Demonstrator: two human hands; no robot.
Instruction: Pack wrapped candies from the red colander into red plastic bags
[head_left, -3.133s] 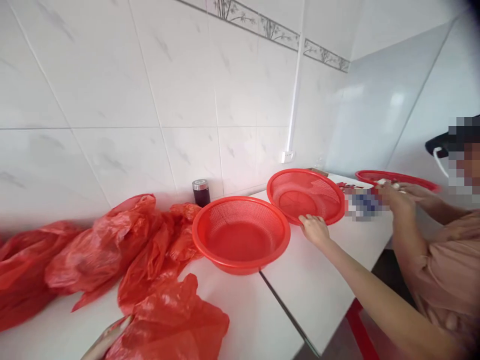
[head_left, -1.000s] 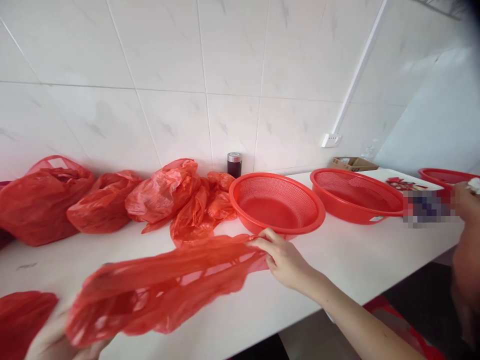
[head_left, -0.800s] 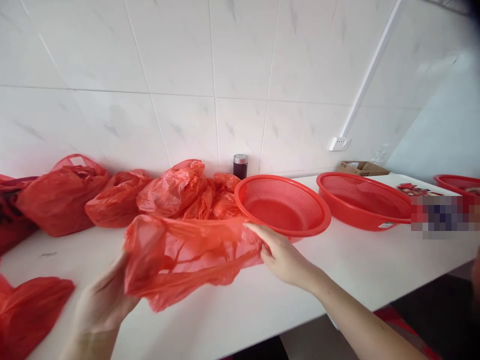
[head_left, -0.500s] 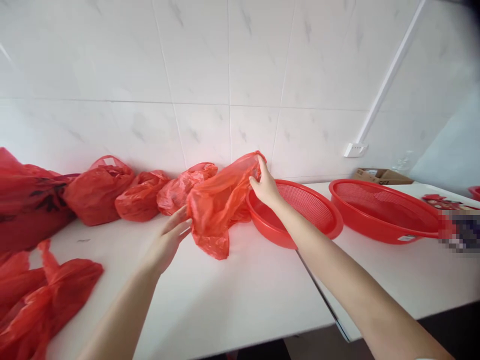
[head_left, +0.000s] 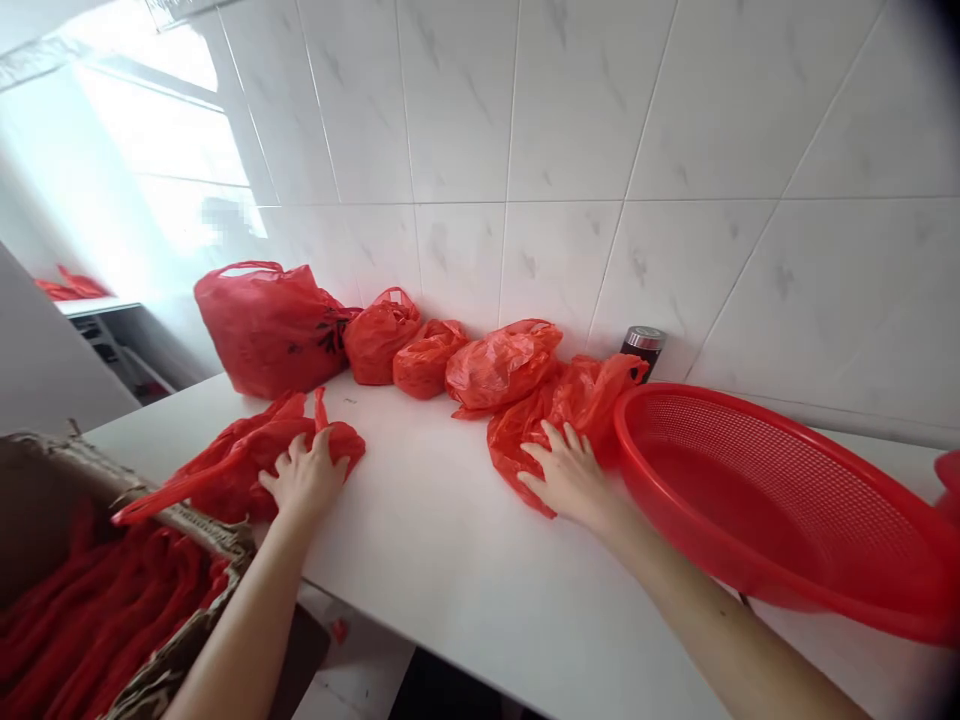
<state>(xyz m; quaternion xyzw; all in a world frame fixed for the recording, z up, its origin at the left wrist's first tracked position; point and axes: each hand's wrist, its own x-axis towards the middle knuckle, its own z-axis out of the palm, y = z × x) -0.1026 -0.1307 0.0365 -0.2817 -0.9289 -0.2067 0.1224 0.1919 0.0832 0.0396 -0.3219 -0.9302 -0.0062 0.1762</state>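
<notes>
My left hand [head_left: 307,472] lies over a red plastic bag [head_left: 240,450] near the left end of the white table, its fingers spread and touching the bag. That bag bulges a little, and its handles trail toward a cardboard box. On the right, my right hand [head_left: 566,472] rests with fingers apart on a crumpled, flattened red plastic bag [head_left: 525,425]. This second bag lies beside a red plastic strainer basket [head_left: 720,500] and partly touches a filled red bag [head_left: 502,362].
Along the tiled wall stand a large red bag [head_left: 266,330] and smaller filled bags [head_left: 382,340]. A dark bottle with a silver lid [head_left: 645,338] is behind the basket. At lower left, an open cardboard box [head_left: 176,515] holds a pile of red bags [head_left: 112,610].
The view has swung left. The bag my right hand held up now lies on the table, the hand resting on it. My left hand has moved left onto another red bag.
</notes>
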